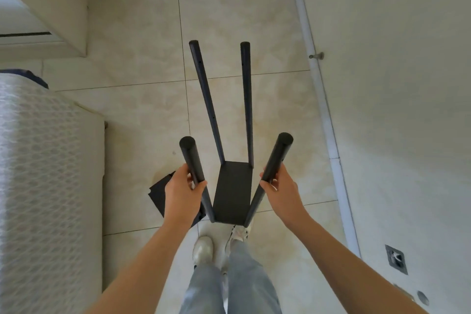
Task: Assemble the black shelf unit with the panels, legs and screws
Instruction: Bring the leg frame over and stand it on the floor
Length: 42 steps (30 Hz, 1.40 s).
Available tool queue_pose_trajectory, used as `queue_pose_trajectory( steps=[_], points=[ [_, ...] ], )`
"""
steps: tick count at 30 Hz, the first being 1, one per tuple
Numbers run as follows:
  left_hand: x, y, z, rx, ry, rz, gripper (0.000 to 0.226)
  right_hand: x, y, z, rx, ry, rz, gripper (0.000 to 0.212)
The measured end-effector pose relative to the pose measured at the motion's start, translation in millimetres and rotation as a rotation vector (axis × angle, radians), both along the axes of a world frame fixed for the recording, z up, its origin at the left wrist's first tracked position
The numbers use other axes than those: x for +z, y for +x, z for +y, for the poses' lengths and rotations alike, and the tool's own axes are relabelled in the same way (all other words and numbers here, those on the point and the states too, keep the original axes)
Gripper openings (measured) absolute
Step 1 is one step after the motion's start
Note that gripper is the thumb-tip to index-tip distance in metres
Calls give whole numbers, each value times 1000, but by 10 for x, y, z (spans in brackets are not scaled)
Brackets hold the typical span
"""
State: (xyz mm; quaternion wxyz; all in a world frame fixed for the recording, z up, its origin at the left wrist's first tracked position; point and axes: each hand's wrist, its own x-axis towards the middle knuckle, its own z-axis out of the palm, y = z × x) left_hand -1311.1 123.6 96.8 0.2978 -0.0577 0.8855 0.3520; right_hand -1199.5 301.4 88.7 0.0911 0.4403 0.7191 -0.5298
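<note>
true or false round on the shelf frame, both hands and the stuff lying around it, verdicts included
1. Four legs stand at the corners of one black panel. True.
2. The left hand and right hand each grip a near leg. True.
3. A second panel is fitted across the leg tops. False: the tops are bare; a loose panel lies on the floor.
4. The right hand is flat on the black panel. False: its fingers curl round a leg.
5. The mattress is on the person's right. False: it is on the left.
</note>
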Motion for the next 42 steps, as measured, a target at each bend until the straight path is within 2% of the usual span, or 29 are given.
queue_pose_trajectory(
  steps=[5,17,23,35,39,42],
  points=[
    [-296,-32,24,-61,-50,2,26,-331,16,-32,-59,10,-22,32],
    [-845,421,-424,-139,16,10,31,-785,281,-433,-54,81,-63,29],
    [-1050,562,-481,-161,83,22,21,-905,387,-518,-52,113,-85,30],
    [-1165,1031,-486,-142,196,-11,21,-1051,836,-577,-124,121,-93,32],
    [-1170,1189,-409,-165,192,-27,26,-1063,987,-522,-175,104,-35,45],
    [-1213,1290,-366,-101,206,-37,23,-1088,1106,-503,-215,52,-19,40]
  ],
)
